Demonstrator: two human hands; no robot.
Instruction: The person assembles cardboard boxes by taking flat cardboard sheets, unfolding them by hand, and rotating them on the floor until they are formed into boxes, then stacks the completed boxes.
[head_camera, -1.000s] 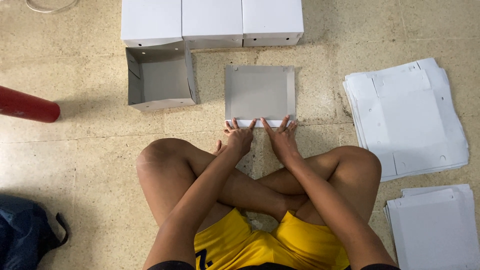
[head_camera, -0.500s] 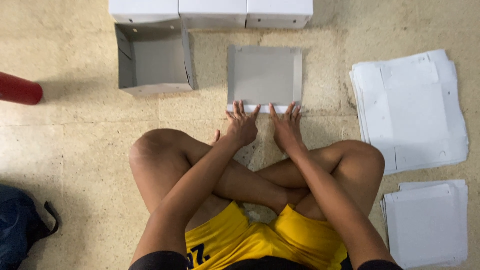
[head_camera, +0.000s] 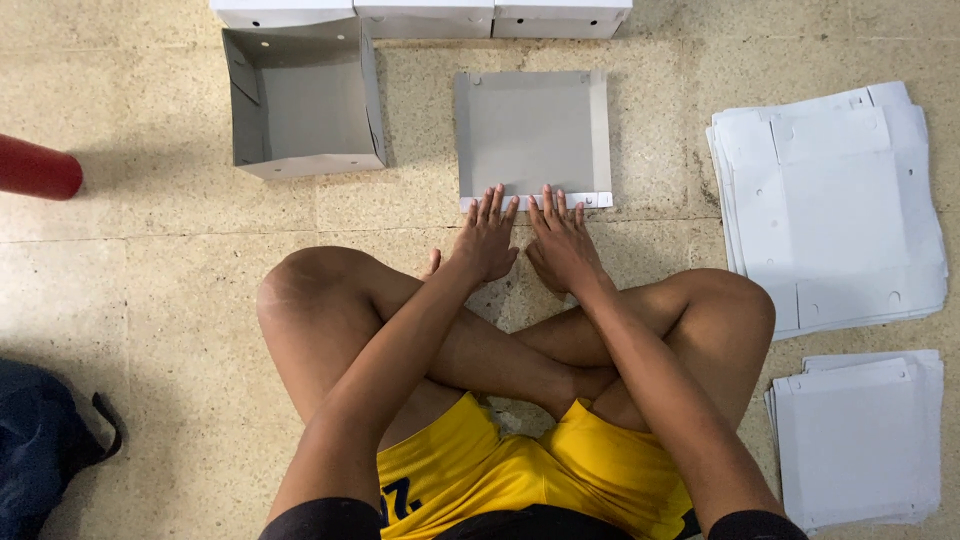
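Note:
A flat grey cardboard box blank (head_camera: 530, 130) lies on the floor in front of my crossed legs, its side flaps creased up. My left hand (head_camera: 487, 238) and my right hand (head_camera: 562, 240) rest side by side, fingers spread, pressing down the folded white strip along the blank's near edge. Neither hand holds anything.
An open folded grey box (head_camera: 300, 105) stands to the left. Three white closed boxes (head_camera: 425, 15) line the far edge. Two stacks of flat white blanks lie at right, the far stack (head_camera: 830, 200) and the near stack (head_camera: 860, 440). A red cylinder (head_camera: 38, 168) and a dark bag (head_camera: 45, 450) lie left.
Both hands have stayed on the blank's near edge, fingers now flatter on the folded strip. The camera has shifted slightly, so everything sits higher in view.

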